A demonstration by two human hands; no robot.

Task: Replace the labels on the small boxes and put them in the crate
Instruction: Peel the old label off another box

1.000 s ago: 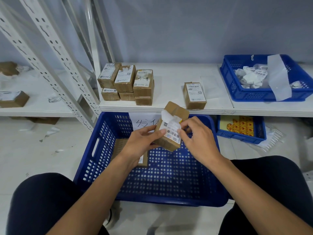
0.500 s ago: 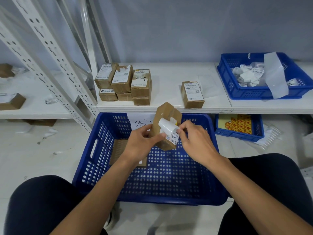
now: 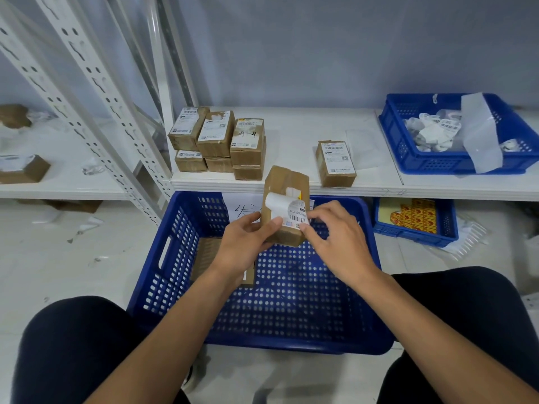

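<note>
My left hand [image 3: 243, 246]: grips the brown cardboard box [image 3: 284, 205].
My right hand [image 3: 335, 240]: pinches its curled white label [image 3: 287, 209].

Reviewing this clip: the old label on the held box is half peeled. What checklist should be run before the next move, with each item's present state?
1. Box held steady: the left hand grips the small box above the crate. Ok.
2. Hold on the label: the right hand pinches the old label. Ok.
3. Label fully off: its top has curled free, but its lower part sticks to the box. Not ok.
4. Box face clean: a white scrap sits stuck above the curl. Not ok.
5. Room in the crate: one flat box lies at its left, with bare floor beside it. Ok.
6. Replacement label ready: none identifiable. Cannot tell.
</note>
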